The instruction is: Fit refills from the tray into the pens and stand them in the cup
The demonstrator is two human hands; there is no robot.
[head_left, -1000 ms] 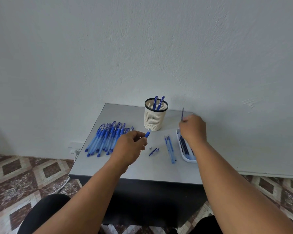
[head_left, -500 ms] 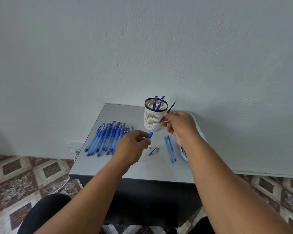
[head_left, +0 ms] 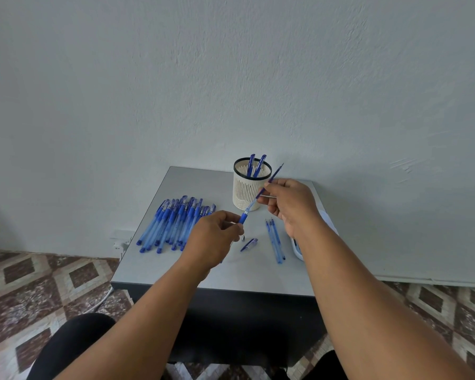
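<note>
Left hand (head_left: 214, 237) gripped the pen barrel (head_left: 243, 217) low, right hand (head_left: 288, 201) pinched the refill (head_left: 269, 182) above it, both on one slanted axis, refill's lower end at the barrel mouth.

A slim blue refill (head_left: 269, 182) slants into a translucent blue pen barrel (head_left: 243, 216). Two blue pens (head_left: 255, 167) stand in the cream slotted cup (head_left: 246, 193). The white tray (head_left: 297, 246) lies mostly hidden at right.
</note>
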